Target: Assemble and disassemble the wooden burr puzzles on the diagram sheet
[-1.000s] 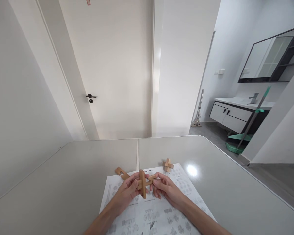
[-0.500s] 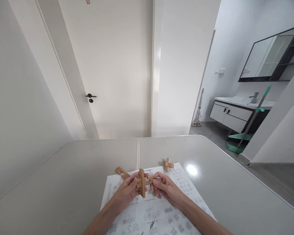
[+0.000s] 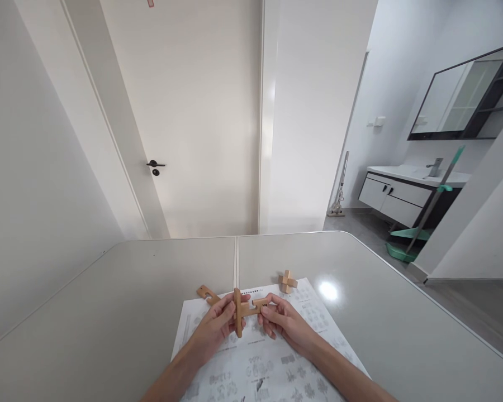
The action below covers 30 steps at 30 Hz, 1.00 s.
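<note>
Between thumb and fingers, my left hand (image 3: 218,324) grips an upright wooden puzzle piece (image 3: 238,314), a flat bar with rounded ends. A notched wooden puzzle piece (image 3: 257,305) lies crosswise to it, its right end pinched by my right hand (image 3: 283,321). The two pieces meet near my left fingertips; how they join there is hidden. Beyond my left hand, another notched wooden piece (image 3: 207,292) rests partly on the paper. An assembled wooden cross-shaped puzzle (image 3: 287,281) stands at the paper's top right corner.
Under my hands a printed sheet (image 3: 272,357) with small grey drawings lies on the pale table (image 3: 121,312). Past the table's far edge is a white door (image 3: 201,111). To the right are a washbasin cabinet (image 3: 396,195) and a green dustpan (image 3: 402,251).
The upright piece has shifted slightly left with my left hand, so more of the crosswise notched piece shows between the hands. My right hand has hardly moved.
</note>
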Each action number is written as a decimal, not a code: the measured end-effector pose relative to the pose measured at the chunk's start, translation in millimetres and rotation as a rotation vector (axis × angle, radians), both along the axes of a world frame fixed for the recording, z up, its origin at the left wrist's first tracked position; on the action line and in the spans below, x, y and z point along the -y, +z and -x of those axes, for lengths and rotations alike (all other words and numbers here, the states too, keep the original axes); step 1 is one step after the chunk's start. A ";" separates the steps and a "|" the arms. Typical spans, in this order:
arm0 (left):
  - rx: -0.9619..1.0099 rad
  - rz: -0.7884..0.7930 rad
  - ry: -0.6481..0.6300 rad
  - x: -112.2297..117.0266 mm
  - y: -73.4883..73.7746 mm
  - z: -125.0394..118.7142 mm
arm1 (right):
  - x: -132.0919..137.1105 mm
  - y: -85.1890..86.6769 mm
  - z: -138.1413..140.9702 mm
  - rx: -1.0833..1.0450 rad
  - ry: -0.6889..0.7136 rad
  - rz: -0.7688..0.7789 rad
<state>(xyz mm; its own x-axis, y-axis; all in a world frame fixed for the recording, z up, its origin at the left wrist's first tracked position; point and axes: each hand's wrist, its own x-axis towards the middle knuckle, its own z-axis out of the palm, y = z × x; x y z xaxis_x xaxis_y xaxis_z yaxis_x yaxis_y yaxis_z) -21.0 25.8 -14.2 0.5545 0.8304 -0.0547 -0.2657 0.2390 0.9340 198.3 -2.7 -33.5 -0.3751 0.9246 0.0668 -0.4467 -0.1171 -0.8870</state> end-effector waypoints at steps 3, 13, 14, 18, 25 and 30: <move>0.012 0.017 -0.002 -0.1 0.3 -0.6 | -0.8 -1.3 -0.4 -0.006 -0.002 0.006; 0.085 0.040 -0.012 2.8 3.6 -0.7 | -0.2 0.6 -0.4 -0.035 -0.004 0.017; 0.092 0.042 -0.016 2.5 2.9 -0.2 | -0.2 1.0 -0.3 -0.035 -0.004 0.019; 0.108 0.037 -0.029 0.1 -2.1 1.8 | -1.1 0.0 -0.1 -0.035 -0.007 0.025; 0.099 0.032 -0.038 -1.3 -3.4 1.2 | -4.0 -7.7 -0.9 -0.048 0.006 0.011; 0.104 0.036 -0.032 -0.9 -3.6 1.6 | -5.5 -11.5 -0.7 -0.056 0.005 0.016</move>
